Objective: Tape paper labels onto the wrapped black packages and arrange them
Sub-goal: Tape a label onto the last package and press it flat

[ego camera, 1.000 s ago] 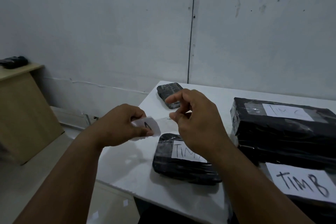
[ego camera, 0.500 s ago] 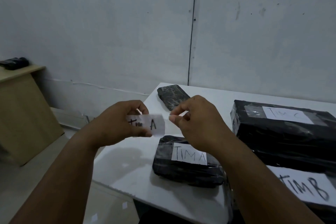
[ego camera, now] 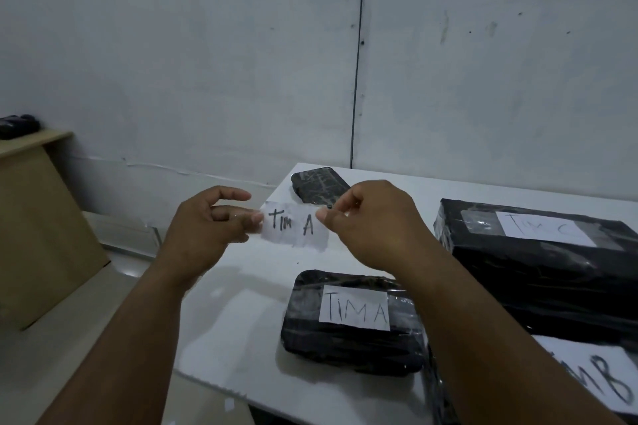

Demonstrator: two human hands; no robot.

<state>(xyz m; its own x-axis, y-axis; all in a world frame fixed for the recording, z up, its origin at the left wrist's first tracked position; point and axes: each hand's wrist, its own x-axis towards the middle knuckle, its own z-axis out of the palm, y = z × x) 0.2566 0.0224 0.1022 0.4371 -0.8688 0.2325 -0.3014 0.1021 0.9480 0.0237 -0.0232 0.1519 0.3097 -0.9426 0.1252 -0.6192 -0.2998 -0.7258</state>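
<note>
you hold a small paper label (ego camera: 295, 227), thin and slightly creased with "tim a" inked on it, stretched in the air over the smooth white table (ego camera: 241, 304). your left hand (ego camera: 203, 235) pinches its left edge with the index finger lifted; your right hand (ego camera: 373, 224) pinches the right edge, fingers curled. below lies a glossy film-wrapped black package (ego camera: 348, 345) already labelled. a small unlabelled package (ego camera: 319, 183) sits behind, a long boxy one (ego camera: 538, 262) at right.

Four wrapped black packages (ego camera: 352, 321), four paper labels (ego camera: 293, 226), two hands (ego camera: 203, 235)
</note>
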